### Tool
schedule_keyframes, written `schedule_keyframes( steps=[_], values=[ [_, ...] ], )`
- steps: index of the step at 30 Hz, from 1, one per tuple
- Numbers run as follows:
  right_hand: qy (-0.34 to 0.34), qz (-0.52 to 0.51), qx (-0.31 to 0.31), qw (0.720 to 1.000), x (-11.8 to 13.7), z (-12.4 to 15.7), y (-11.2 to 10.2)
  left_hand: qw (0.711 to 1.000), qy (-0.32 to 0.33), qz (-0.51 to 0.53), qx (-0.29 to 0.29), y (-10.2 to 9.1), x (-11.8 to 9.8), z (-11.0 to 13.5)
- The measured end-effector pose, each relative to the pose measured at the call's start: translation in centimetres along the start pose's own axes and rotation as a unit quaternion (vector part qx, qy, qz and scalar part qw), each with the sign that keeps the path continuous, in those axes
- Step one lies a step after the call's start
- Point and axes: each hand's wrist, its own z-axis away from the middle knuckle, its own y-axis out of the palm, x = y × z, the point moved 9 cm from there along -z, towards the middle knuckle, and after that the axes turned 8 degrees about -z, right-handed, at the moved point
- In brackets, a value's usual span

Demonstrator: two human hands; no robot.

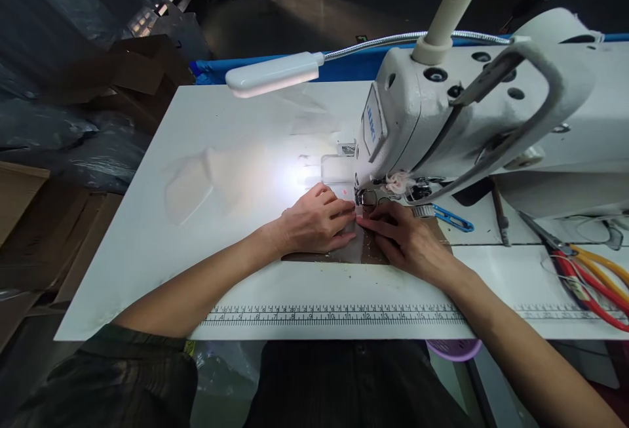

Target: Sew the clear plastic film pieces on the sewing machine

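Note:
A white sewing machine (393,113) stands over the table, its metal presser foot (361,197) just beyond my fingertips. My left hand (319,221) lies palm down to the left of the foot, fingers stretched out over a clear, thin sheet (351,252). My right hand (407,238) is right of the foot, its fingers bent together and the index fingertip at a small pale strip (359,212) in front of the foot. What lies under its curled fingers is hidden. Under both hands is a flat brown piece (376,254).
A lamp (275,74) on a bendable neck lights the white table (236,126). A printed ruler (329,314) runs along the front edge. At right lie scissors (555,241), red- and orange-handled tools (597,271) and a blue clip-like tool (453,218). Cardboard boxes (59,231) stand at left.

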Motion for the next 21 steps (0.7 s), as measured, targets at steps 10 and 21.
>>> schedule_keyframes(
  steps=[10, 21],
  values=[
    [0.017, 0.012, -0.013, 1.000, -0.1, -0.1, 0.2, 0.997, -0.053, -0.026, 0.039, 0.8, 1.2, -0.5],
    [0.080, 0.010, -0.007, 0.997, -1.5, -0.1, -0.9, 0.996, -0.078, 0.016, 0.034, 0.2, 3.5, -0.6]
  ],
)
